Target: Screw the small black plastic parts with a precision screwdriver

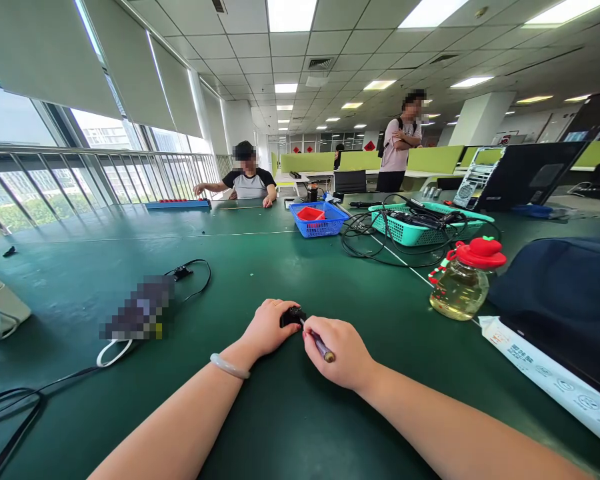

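Observation:
My left hand [269,326], with a pale bangle on its wrist, is closed around a small black block-like part [292,316] on the green table. Its exact kind is hard to make out. In my right hand [341,350] is a small pen-shaped screwdriver [323,348], gripped between thumb and fingers. The tool's dark handle ends in a brass-coloured cap that points back toward me. Its tip meets the black part or lies right beside it; the fingers partly hide the contact.
Left on the green table [240,433] lies a blurred dark device [140,310] with cables. Farther off stand a blue basket [318,227] and a teal basket [414,235] of cables. A red-lidded bottle [460,293] and long white box [550,380] lie right. Two people are beyond.

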Action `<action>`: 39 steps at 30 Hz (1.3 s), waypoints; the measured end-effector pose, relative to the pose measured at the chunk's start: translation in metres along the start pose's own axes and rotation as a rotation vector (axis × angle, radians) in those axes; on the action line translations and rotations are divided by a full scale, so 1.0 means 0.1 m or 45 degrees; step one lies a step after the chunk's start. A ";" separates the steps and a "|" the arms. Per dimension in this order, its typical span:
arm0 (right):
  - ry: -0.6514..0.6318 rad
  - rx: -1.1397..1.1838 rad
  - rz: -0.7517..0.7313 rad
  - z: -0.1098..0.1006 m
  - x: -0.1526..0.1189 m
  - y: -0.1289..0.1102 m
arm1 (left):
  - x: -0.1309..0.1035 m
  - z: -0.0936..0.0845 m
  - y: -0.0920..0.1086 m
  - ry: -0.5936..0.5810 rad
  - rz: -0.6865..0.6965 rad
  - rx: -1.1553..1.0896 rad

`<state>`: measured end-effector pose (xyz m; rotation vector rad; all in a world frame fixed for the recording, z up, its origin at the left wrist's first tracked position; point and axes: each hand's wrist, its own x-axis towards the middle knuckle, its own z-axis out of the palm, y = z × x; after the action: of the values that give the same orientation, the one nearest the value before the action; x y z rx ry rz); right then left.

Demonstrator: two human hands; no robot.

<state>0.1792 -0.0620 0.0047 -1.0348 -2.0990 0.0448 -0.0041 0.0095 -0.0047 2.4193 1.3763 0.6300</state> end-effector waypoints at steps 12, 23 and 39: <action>0.236 0.558 0.460 0.01 0.05 0.16 | -0.03 -0.03 0.03 -0.027 -0.025 -0.011; 0.171 0.490 0.318 -0.01 0.03 0.11 | -0.03 -0.04 0.06 -0.011 -0.015 -0.006; -0.239 -0.305 -0.278 0.08 -0.05 -0.03 | -0.01 0.00 0.01 0.005 0.011 0.010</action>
<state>0.1738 -0.0654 -0.0030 -0.9625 -2.4225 -0.2313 -0.0037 0.0083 -0.0046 2.4325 1.3729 0.6329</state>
